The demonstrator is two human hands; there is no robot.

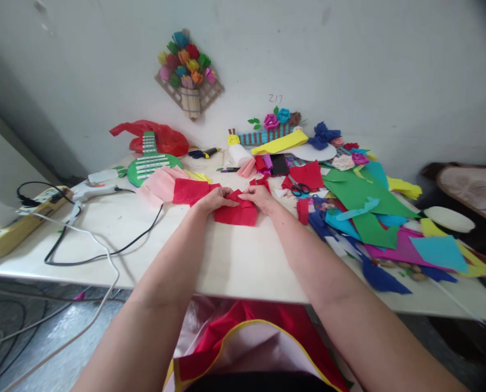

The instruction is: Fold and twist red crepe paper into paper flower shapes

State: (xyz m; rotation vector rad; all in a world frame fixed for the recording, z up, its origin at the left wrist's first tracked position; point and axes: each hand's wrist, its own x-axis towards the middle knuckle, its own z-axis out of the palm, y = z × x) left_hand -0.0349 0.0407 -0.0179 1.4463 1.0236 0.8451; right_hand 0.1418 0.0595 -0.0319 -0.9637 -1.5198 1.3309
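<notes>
Between both hands is a piece of red crepe paper (236,215), low over the middle of the table. My left hand (215,200) pinches its upper left part, thumb and fingers together. At its upper right, my right hand (260,198) grips the paper with bent fingers. More red crepe paper (189,191) lies to the left of my left hand, beside a pale pink crepe sheet (158,186). Right of my right hand, black-handled scissors (300,189) rest by another red sheet (310,175). A small red strip (302,211) lies nearer to me.
A glue gun (91,191) with a black cord and a yellow power strip (24,222) occupy the left side. Coloured paper scraps (368,193) pile up at the right. Behind stand a green paper craft (153,166) and a yellow-handled tool (208,153). A flower craft (190,100) hangs on the wall.
</notes>
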